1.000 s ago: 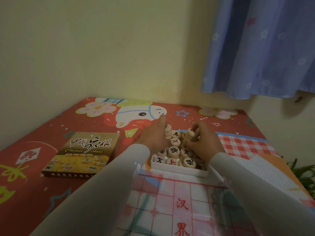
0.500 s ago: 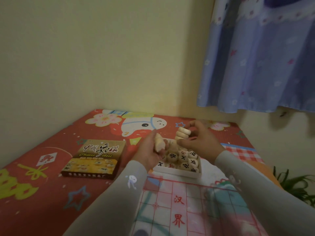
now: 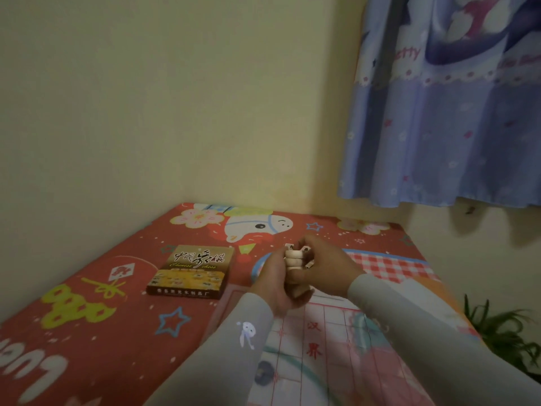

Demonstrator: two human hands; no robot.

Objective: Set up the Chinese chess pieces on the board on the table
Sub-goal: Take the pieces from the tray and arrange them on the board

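Both hands meet above the far edge of the paper chess board point(image 3: 328, 344), which shows red grid lines and red characters. My left hand point(image 3: 278, 285) grips several round wooden chess pieces point(image 3: 294, 259) stacked in a column. My right hand point(image 3: 328, 268) curls round the same stack from the right, with a couple of pieces at its fingertips. The white tray of pieces is hidden behind the hands.
A brown Chinese chess box lid point(image 3: 191, 271) lies to the left on the red cartoon tablecloth point(image 3: 87, 332). Walls close the far side, a blue curtain point(image 3: 453, 127) hangs at the right, and a green plant point(image 3: 503, 326) stands beyond the table's right edge.
Both hands lifted pieces out of the tray and came together, joining them into one stack. The camera tilted upward, so the tray dropped behind the hands.
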